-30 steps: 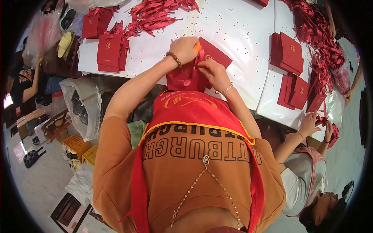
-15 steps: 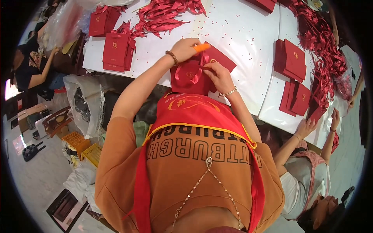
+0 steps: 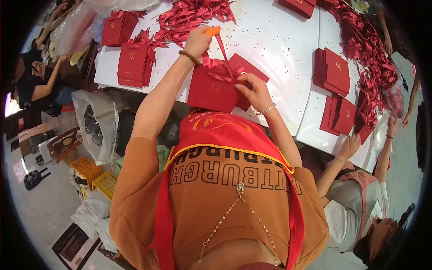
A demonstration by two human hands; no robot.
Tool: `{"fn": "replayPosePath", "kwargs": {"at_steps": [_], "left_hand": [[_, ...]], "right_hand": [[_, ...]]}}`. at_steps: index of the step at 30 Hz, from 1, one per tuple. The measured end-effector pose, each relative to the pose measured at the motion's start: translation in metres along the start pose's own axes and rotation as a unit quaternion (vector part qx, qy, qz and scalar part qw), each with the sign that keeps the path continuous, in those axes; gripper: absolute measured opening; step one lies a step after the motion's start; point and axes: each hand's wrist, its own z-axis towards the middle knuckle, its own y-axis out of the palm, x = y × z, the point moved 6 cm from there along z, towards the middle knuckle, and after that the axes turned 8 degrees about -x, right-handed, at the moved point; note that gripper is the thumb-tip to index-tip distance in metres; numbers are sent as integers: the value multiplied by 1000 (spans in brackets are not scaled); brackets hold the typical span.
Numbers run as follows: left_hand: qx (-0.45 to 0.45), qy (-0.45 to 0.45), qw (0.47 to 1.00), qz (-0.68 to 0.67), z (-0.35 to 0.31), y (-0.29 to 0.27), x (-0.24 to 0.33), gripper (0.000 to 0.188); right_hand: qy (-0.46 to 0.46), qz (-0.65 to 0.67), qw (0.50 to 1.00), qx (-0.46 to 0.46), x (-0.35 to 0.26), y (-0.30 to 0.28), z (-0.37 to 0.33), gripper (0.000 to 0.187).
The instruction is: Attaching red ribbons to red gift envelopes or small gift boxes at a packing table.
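A red paper gift bag lies at the table's near edge, close against my apron. Above its top edge, my left hand is closed on a red satin ribbon, pulled taut. An orange piece shows at the fingertips; whether it is a finger cover or a held object, I cannot tell. My right hand pinches the ribbon at the bag's upper right, where pink-red loops gather. Partly beneath this bag, another red bag lies at an angle.
Red bag stacks stand at left and right on the white table. Loose ribbons pile at the back; more heap along the right. Small red dots are scattered around. A co-worker's hand is near the right-hand bags.
My left hand has moved up and to the left, drawing the ribbon out straight. My right hand stays by the bag's top, and the bag has shifted slightly left.
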Motion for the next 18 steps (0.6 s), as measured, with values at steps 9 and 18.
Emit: {"fn": "replayPosePath", "kwargs": {"at_steps": [9,18], "left_hand": [[-67,-15,995,-72,-72,8,-32,38],[-46,3,996,-73,-95,-6,-25,31]], "right_hand": [[33,189,973,128,13,-5,5,24],[22,230,966,116,7,19,29,25]]}}
